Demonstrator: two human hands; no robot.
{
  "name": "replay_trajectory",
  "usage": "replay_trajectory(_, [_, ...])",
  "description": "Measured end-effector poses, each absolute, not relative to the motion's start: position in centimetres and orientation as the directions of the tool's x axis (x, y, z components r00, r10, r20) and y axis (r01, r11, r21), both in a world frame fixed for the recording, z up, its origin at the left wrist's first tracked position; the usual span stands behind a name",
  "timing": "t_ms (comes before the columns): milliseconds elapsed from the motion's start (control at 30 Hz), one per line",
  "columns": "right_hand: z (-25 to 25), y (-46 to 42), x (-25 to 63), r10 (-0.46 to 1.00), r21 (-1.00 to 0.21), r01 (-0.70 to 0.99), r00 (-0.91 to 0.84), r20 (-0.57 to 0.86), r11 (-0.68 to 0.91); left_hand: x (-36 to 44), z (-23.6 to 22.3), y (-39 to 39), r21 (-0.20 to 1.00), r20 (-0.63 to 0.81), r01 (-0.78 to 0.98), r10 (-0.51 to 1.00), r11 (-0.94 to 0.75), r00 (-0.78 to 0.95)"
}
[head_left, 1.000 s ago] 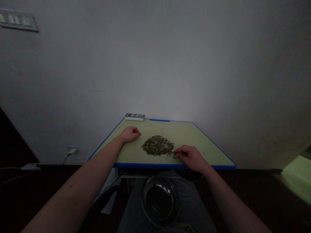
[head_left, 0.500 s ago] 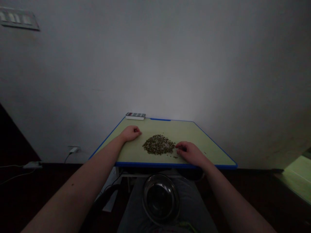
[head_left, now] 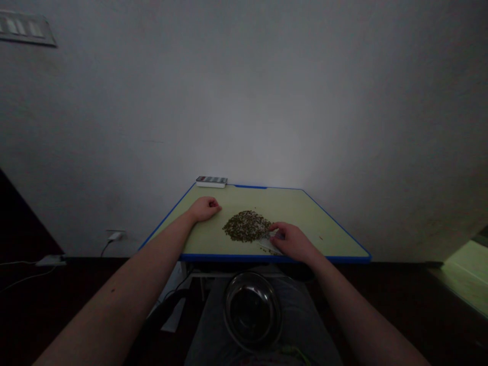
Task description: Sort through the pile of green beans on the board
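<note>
On the bench (head_left: 335, 241), small grains (head_left: 245, 226) lie heaped—likely light, hard, apt to roll, easiest pinched at the edge—between the curled left hand (head_left: 204, 209) and right hand (head_left: 293, 241), both grips unclear.

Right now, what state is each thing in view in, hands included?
Left hand: curled, left of the pile; any contents hidden
Right hand: fingers bent, thumb and forefinger apart, at the pile's right edge
Brown pile: heaped, a few bits loose nearby
Metal bowl: upright in the lap; contents too dark to tell
Table: level
Plug: in the wall
Wall switches: on or off unclear
</note>
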State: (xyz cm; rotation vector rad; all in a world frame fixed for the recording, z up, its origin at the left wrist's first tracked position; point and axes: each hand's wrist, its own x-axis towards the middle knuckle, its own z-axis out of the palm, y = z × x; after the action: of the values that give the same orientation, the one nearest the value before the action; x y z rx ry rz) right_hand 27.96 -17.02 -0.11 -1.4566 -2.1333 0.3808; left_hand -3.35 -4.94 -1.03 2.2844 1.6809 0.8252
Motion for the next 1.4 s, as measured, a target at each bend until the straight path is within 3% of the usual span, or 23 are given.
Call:
replay_trajectory(433, [0.2,-18.5,27.1,0.936,-0.528,0.776,-0.246,0.25,0.345,-3.0,-0.7,-5.4,0.463,0.3,0.828,0.935,-0.315,0.187])
replay_trajectory(1067, [0.4,-20.1,26.4,0.904,-0.549,0.719,-0.332,0.268,0.427,-2.9,-0.5,-5.7,0.437,0.292,0.845,0.937,-0.307,0.19])
replay_trajectory(1233, [0.0,-19.2,27.3,0.917,-0.66,0.643,-0.336,0.214,0.389,-2.9,-0.4,-5.6,0.476,0.313,0.822,0.934,-0.312,0.173])
replay_trajectory(1400, [-0.3,-18.3,28.0,0.927,-0.773,0.54,-0.339,0.163,0.333,-3.2,-0.6,-5.2,0.437,0.359,0.842,0.92,-0.316,0.159])
